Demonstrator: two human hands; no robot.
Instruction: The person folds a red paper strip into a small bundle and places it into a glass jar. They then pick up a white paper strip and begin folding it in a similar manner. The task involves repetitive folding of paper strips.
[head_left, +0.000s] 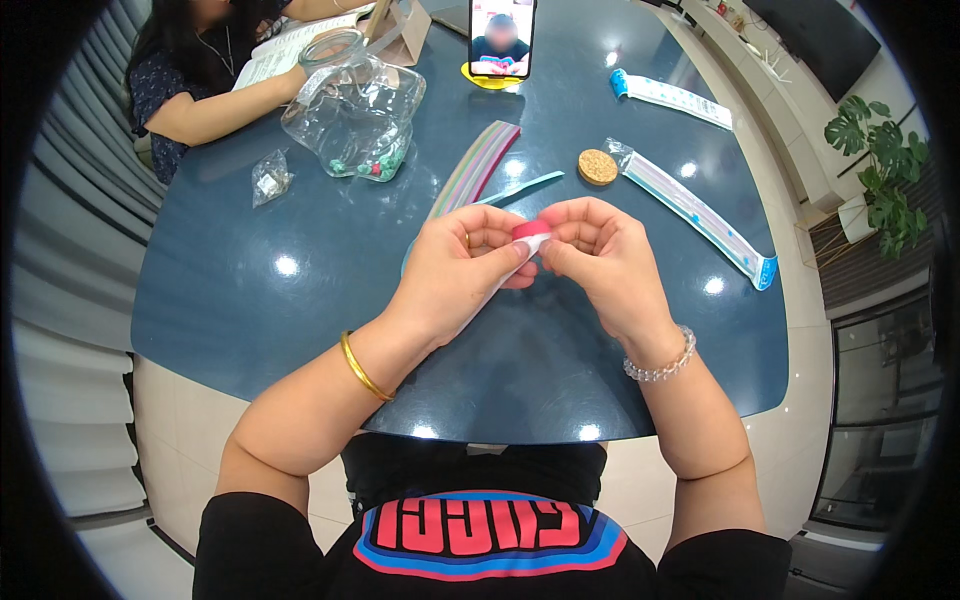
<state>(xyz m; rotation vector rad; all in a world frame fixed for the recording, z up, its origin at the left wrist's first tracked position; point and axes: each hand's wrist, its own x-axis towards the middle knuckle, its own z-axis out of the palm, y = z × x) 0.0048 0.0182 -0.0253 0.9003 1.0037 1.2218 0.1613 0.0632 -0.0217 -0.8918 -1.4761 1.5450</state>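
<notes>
Between my fingertips is a paper strip (532, 229), pink on one face and white on the other, bent into a small loop at its end. My left hand (457, 262) pinches it with the thumb, and its white tail runs down under that wrist. My right hand (607, 259) grips the looped end from the other side. Just beyond the left hand lies a fanned stack of coloured paper strips (476, 165), partly hidden by the fingers. A loose light blue strip (529, 184) slants beside the stack. Past my right hand sits a round cork stopper (598, 166).
A clear jar (352, 120) holds several small green and red pieces. Near it lies a crumpled clear packet (271, 178). Two strip packs (697, 214) rest at the right. A phone (501, 37) stands in a yellow holder (491, 80). Another person's arm (217, 112) rests at the far left.
</notes>
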